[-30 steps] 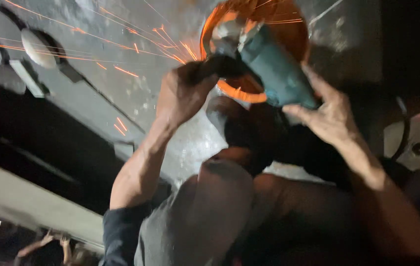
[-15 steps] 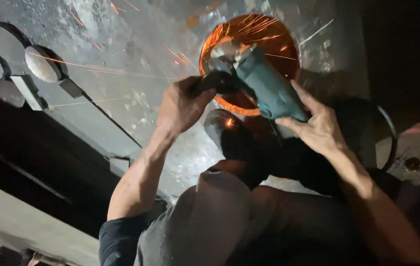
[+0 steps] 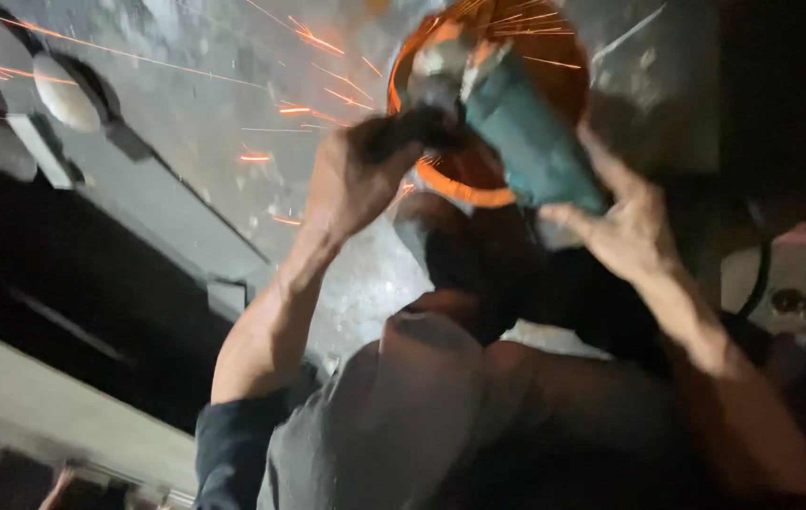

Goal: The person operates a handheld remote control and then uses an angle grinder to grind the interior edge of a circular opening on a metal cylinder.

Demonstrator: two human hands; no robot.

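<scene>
Head view: an angle grinder [image 3: 526,142] with a teal body is held over an orange-glowing ring [image 3: 464,194] on a grey metal plate [image 3: 195,142]; the left hand [image 3: 360,175] has its fingers closed round the side handle, and the right hand [image 3: 625,222] has its fingers wrapped under the rear of the body. Sparks [image 3: 313,40] are thrown toward the plate's far left edge, where round metal discs [image 3: 63,90] lie. Grinding is judged to be under way and not finished; how much of the ring remains cannot be told.
</scene>
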